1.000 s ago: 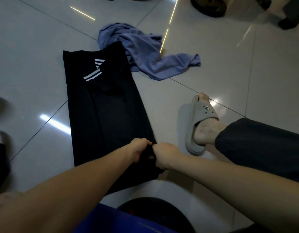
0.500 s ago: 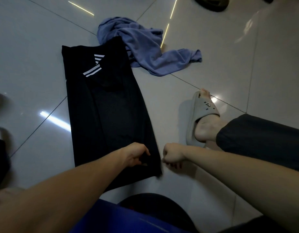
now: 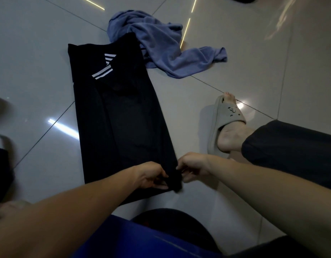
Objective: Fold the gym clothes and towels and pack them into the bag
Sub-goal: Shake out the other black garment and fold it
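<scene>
Left hand [image 3: 151,176], right hand [image 3: 194,166] pinch black garment [image 3: 123,127] corner.

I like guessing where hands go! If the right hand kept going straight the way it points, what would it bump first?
The black shirt: the right hand points at its near corner and looks to be pinching it. Just past that corner comes the left hand, though depth is unclear.

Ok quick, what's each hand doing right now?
Left hand: pinches the black garment at its near corner.
Right hand: pinches that same corner.
</scene>
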Demonstrator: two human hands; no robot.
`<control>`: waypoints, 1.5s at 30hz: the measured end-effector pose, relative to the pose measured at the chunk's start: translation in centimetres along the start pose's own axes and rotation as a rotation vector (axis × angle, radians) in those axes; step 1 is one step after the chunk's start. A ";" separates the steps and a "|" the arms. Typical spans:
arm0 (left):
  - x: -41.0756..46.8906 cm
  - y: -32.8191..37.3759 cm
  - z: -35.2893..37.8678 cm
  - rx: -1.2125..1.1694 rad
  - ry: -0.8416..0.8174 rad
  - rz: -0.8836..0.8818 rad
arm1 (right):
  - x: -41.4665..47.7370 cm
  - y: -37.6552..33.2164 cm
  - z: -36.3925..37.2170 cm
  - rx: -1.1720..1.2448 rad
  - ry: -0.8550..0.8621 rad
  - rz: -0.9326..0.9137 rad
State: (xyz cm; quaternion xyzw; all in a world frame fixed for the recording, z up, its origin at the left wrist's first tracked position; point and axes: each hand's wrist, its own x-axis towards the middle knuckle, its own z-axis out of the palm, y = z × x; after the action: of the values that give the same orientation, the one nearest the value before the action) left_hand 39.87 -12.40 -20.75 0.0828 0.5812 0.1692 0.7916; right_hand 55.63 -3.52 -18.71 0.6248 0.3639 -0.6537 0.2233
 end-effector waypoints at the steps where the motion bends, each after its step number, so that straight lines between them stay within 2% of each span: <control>1: -0.1 -0.1 0.1 -0.021 -0.007 0.026 | 0.0 0.0 0.3 0.008 -0.029 0.015; 7: -0.2 0.5 -1.3 -0.048 -0.007 0.103 | -0.1 0.1 -0.2 0.010 -0.132 -0.103; 11: -0.4 1.1 -2.8 -0.020 -0.002 0.092 | -0.5 0.3 0.4 -0.144 -0.162 -0.214; 17: -1.1 1.6 -3.6 -0.022 0.006 0.096 | -1.0 -0.2 1.8 -0.433 -0.004 -0.366; 22: -1.2 1.9 -4.2 -0.010 -0.016 0.106 | -1.5 0.7 1.1 -0.902 0.200 -0.425; 25: -1.2 1.9 -4.2 -0.017 -0.010 0.128 | -1.9 1.5 1.0 -1.022 0.334 -0.514; 28: -1.4 1.9 -3.3 -0.072 0.011 0.161 | -2.7 2.3 0.9 -1.004 0.409 -0.530; 31: -1.3 2.0 -2.4 -0.099 0.004 0.194 | -3.1 3.1 1.3 -0.989 0.392 -0.413; 35: -1.4 1.8 -0.9 -0.104 -0.020 0.207 | -3.3 3.6 1.5 -0.621 0.110 -0.118; 38: -1.6 0.6 0.2 0.000 -0.019 0.102 | -3.8 3.4 0.2 -0.671 0.031 0.029; 40: -1.8 -0.2 0.3 0.112 -0.052 -0.037 | -3.6 3.2 -0.6 -0.702 0.113 0.027; 42: -1.8 -0.8 0.0 0.236 -0.069 -0.140 | -3.1 2.7 -1.0 -0.635 0.245 -0.072; 45: -2.1 -0.8 -0.7 0.279 -0.061 -0.179 | -2.5 1.4 -0.1 -0.479 0.353 -0.198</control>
State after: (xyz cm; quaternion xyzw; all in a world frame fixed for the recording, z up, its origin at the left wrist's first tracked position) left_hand 38.81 -13.96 -19.38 0.1449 0.5798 0.0130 0.8017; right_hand 57.07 -4.73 -16.51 0.6199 0.5998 -0.4493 0.2328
